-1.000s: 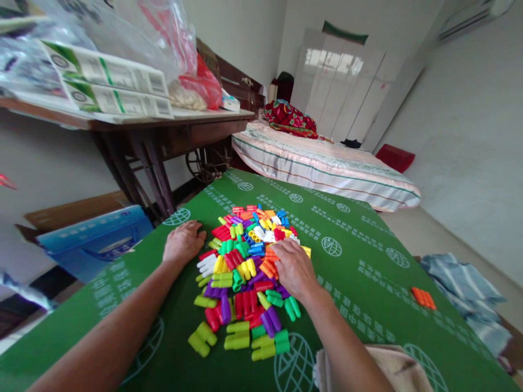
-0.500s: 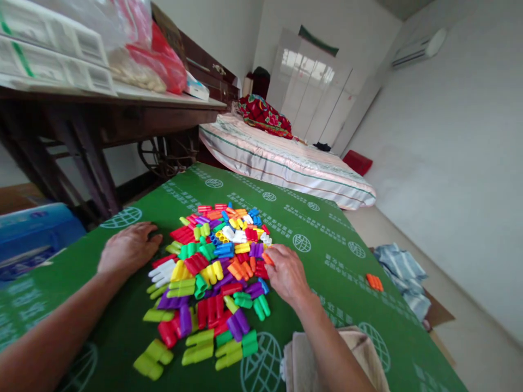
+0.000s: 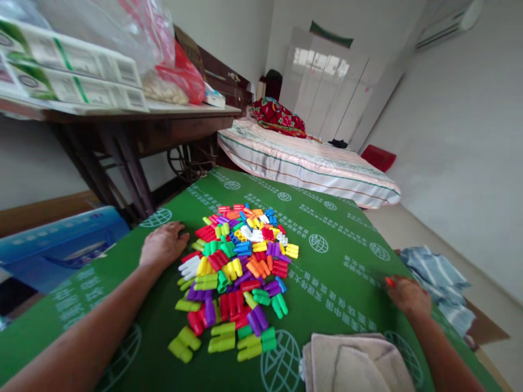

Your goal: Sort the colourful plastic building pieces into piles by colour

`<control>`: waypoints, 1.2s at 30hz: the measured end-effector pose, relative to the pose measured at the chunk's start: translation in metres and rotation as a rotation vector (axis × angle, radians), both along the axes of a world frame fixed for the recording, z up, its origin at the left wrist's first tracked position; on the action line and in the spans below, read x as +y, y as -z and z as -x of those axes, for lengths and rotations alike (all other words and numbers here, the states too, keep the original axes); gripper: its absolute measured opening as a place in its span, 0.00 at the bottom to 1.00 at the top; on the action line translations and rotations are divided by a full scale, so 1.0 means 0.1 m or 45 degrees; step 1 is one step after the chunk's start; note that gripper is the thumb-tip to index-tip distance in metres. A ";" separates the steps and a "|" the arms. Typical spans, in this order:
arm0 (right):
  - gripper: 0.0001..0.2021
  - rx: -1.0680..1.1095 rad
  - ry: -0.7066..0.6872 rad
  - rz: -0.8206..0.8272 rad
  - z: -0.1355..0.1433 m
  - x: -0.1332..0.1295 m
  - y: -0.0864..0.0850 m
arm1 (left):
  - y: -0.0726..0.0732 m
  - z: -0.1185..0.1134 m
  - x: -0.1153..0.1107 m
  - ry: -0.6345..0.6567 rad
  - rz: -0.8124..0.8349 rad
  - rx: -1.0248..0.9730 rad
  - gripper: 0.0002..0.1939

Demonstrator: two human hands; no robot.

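Note:
Many coloured plastic pieces [image 3: 232, 261] lie in a loose pile on the green board [image 3: 327, 294]. Resting on the board just left of the pile, my left hand [image 3: 164, 243] has its fingers apart and holds nothing. My right hand [image 3: 408, 296] is far to the right, near the board's edge, its fingers closed on an orange piece [image 3: 390, 281] that shows at the fingertips. The hand covers most of the spot where another orange piece lay.
A folded beige cloth [image 3: 355, 362] lies at the near edge. Beyond the right edge is a striped blue cloth [image 3: 435, 272]. A blue box [image 3: 65, 245] stands left, below a table [image 3: 163, 111] with packages. A bed [image 3: 306, 158] stands behind.
My right hand has moved from the pile's right side to the board's right part with an orange piece. Yellow pieces now show at the pile's right edge. The view has shifted.

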State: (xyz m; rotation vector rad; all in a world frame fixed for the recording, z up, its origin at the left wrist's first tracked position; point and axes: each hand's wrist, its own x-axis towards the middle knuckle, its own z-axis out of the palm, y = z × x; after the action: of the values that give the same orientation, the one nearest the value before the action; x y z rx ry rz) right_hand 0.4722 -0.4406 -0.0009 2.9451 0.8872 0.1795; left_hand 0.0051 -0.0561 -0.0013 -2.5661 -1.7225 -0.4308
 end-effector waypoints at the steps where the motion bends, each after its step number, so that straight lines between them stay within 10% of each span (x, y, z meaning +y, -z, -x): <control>1: 0.12 0.001 0.013 0.000 -0.02 -0.02 0.01 | 0.00 0.00 -0.01 0.000 -0.002 0.006 0.26; 7: 0.15 -0.077 -0.107 -0.074 0.28 0.24 -0.06 | 0.01 0.01 -0.03 -0.021 -0.001 0.001 0.25; 15: 0.13 0.484 -1.081 -0.484 1.80 1.25 -0.29 | -0.01 0.00 -0.03 -0.027 0.024 -0.007 0.25; 20: 0.05 0.483 -1.255 -0.527 2.44 1.66 -0.36 | -0.04 0.00 -0.05 -0.051 0.030 0.004 0.26; 36: 0.13 0.500 -1.045 -0.739 2.27 1.72 -0.18 | -0.17 -0.07 0.00 -0.160 0.204 0.003 0.32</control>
State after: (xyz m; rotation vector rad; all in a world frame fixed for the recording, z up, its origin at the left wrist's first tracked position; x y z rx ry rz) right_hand 0.2455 -0.2688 0.0174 2.8940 2.4299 -0.1482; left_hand 0.0122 -0.0557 0.0159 -2.5391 -1.9794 -0.2964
